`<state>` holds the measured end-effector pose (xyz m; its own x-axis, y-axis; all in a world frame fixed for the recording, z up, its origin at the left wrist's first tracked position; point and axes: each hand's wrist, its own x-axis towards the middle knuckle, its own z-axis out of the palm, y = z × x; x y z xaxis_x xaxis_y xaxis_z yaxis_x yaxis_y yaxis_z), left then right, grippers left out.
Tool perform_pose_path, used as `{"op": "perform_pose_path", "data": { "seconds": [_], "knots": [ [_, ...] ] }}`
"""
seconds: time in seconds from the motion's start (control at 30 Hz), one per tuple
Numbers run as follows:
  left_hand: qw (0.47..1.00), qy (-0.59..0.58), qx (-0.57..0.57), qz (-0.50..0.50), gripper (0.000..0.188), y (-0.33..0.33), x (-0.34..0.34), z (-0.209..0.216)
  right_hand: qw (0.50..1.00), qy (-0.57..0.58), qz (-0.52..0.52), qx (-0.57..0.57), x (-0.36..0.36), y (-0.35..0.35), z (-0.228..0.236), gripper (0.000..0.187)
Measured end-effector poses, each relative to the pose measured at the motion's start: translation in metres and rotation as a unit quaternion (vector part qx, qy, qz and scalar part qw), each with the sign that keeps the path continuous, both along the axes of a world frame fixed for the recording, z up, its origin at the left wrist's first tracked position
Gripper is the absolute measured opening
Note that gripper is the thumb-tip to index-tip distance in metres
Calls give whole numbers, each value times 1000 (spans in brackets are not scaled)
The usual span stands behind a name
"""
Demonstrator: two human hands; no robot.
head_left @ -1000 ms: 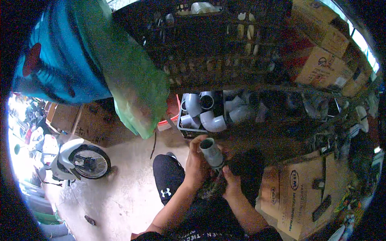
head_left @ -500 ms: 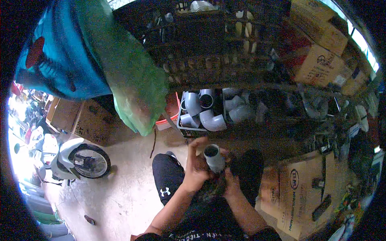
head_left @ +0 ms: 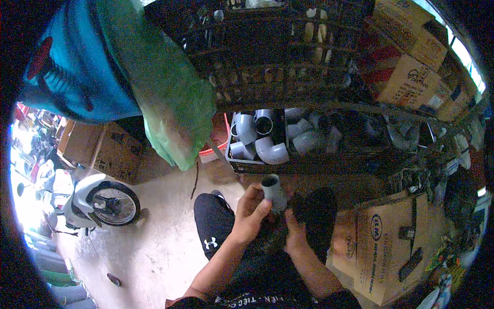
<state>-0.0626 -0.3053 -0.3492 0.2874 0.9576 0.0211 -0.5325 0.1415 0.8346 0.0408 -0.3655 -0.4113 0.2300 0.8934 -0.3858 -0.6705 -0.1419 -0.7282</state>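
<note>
A short grey plastic pipe fitting (head_left: pixel 276 194) stands nearly upright between my hands, its round open end facing up. My left hand (head_left: pixel 249 215) is closed on its left side, with the thumb laid across the front. My right hand (head_left: pixel 294 230) closes around the lower right side of the same fitting; shadow and the fitting hide most of its fingers. Both hands are above my lap, between my knees. In front of them, a crate (head_left: pixel 247 166) holds several grey pipe elbows (head_left: pixel 271 151).
A dark slatted crate (head_left: pixel 247 77) rises behind the elbows. A green plastic bag (head_left: pixel 177 118) hangs at the left beside a red basin (head_left: pixel 218 135). Cardboard boxes (head_left: pixel 383 252) stand to the right. Farther left is a motorbike wheel (head_left: pixel 116 203).
The left thumb has come down across the front of the fitting, and the raised left fingers have lowered around it. The fitting has moved slightly up and stands straighter.
</note>
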Motion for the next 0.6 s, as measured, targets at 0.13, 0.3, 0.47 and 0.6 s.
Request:
{"op": "perform_pose_path", "data": {
  "seconds": [0.13, 0.3, 0.47, 0.6],
  "knots": [
    [996, 87, 26, 5, 53, 6, -9, 4, 963, -256, 48, 76, 2, 2, 33, 42],
    [995, 48, 18, -83, 52, 11, -17, 14, 979, 85, 185, -15, 16, 0, 23, 49],
    [985, -3, 90, -149, 51, 15, -18, 2, 965, 171, 197, 37, 14, -3, 19, 53],
    [995, 42, 46, -82, 48, 11, -20, -18, 974, -88, 183, -96, 8, 8, 50, 46]
  ]
}}
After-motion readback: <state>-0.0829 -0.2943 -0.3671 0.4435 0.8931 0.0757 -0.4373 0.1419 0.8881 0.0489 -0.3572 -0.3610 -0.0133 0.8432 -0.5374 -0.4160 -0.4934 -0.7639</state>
